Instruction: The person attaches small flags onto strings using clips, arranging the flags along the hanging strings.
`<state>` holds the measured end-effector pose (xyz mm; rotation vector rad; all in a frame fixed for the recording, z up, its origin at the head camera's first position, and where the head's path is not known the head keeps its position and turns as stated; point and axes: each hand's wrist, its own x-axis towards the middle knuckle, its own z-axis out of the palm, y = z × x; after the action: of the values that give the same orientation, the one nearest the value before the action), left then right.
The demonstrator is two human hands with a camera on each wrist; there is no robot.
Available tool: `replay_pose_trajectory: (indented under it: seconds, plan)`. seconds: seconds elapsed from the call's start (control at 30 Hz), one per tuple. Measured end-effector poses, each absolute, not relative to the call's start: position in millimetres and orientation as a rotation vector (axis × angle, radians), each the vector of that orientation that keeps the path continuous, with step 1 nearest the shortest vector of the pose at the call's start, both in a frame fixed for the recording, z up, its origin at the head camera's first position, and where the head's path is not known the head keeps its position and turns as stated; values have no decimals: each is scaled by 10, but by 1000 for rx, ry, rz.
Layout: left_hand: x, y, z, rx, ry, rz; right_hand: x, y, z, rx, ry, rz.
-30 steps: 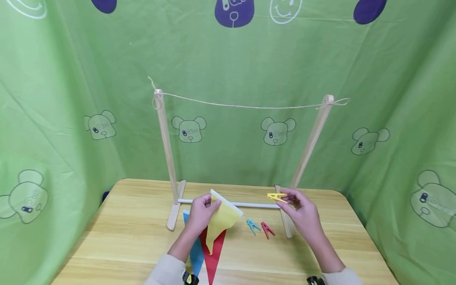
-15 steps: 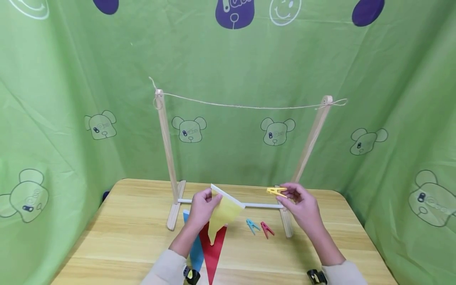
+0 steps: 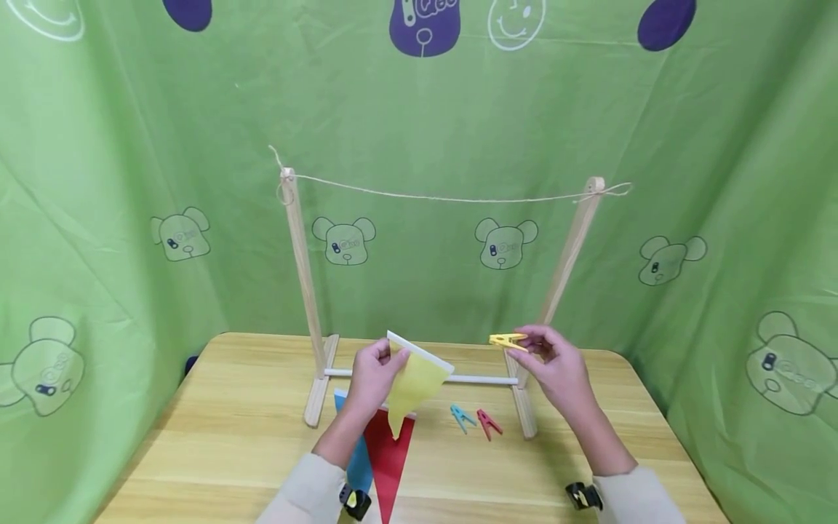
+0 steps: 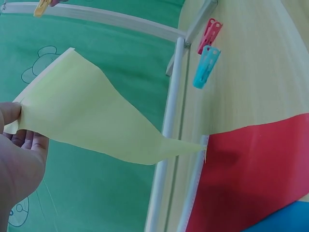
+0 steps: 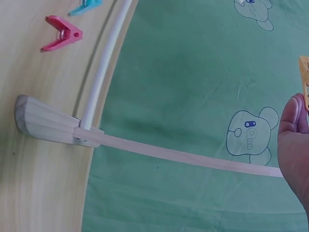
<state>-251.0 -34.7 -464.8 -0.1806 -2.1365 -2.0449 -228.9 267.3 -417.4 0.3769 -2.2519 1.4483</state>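
Observation:
Pinched at one top corner by my left hand (image 3: 374, 375), a yellow triangular pennant (image 3: 417, 380) with a white top edge hangs with its tip pointing down. In the left wrist view the pennant (image 4: 91, 106) overlaps a red pennant (image 4: 256, 169). My right hand (image 3: 553, 364) pinches a yellow clothespin (image 3: 507, 340) between thumb and fingers, its narrow end facing left. On the tabletop between the hands lie a blue clothespin (image 3: 463, 418) and a red clothespin (image 3: 488, 424). Below my left hand a blue pennant (image 3: 360, 466) lies partly under the red one.
Behind the hands stands a wooden frame with a left post (image 3: 301, 269), a right post (image 3: 571, 255) and a white bottom bar (image 3: 481, 379). A thin string (image 3: 425, 197) sags between the post tops. A green printed curtain (image 3: 419, 291) surrounds the wooden table (image 3: 196, 437).
Both hands have risen a little, carrying the yellow pennant and the yellow clothespin upward. The pennant's tip has lifted over the red pennant. The two loose clothespins stay put.

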Motion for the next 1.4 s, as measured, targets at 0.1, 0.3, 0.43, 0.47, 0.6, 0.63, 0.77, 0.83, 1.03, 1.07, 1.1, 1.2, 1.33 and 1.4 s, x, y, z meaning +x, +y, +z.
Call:
replay_pose_trajectory:
  seconds: [0.1, 0.3, 0.43, 0.47, 0.6, 0.63, 0.77, 0.83, 1.03, 1.07, 1.1, 1.2, 1.33, 1.4]
  plan:
    - [-2518, -337, -4616, -181, -2139, -2026, -2297, 2670, -4122, 393, -2244, 1447]
    - [-2547, -321, -4556, -183, -2114, -2036, -2318, 2667, -4043, 404, -2256, 1438]
    - [-2569, -316, -4518, -191, -2102, -2056, -2335, 2670, -4003, 401, -2268, 1440]
    - [-2573, -315, -4509, -192, -2102, -2057, -2338, 2669, -3991, 399, -2271, 1438]
    - [-2592, -311, -4472, -194, -2091, -2077, -2344, 2659, -3930, 388, -2272, 1436]
    - [-2597, -309, -4464, -192, -2080, -2087, -2348, 2656, -3912, 387, -2273, 1434]
    - [-2636, -286, -4422, -205, -2037, -2107, -2371, 2662, -3844, 399, -2255, 1423]
    - [-2658, -265, -4399, -218, -2021, -2116, -2380, 2673, -3804, 402, -2239, 1414]
    - [-2679, -212, -4320, -224, -2017, -2103, -2402, 2720, -3686, 419, -2204, 1393]
    - [-2677, -202, -4303, -224, -2018, -2095, -2407, 2730, -3666, 420, -2202, 1384]
    - [-2680, -189, -4288, -225, -2017, -2090, -2414, 2741, -3643, 420, -2196, 1380]
    - [-2692, -138, -4242, -244, -1996, -2107, -2427, 2774, -3568, 420, -2181, 1365]
    - [-2696, -62, -4199, -275, -1971, -2168, -2429, 2828, -3488, 424, -2162, 1369]
    - [-2692, -32, -4183, -280, -1971, -2192, -2424, 2850, -3459, 423, -2161, 1366]
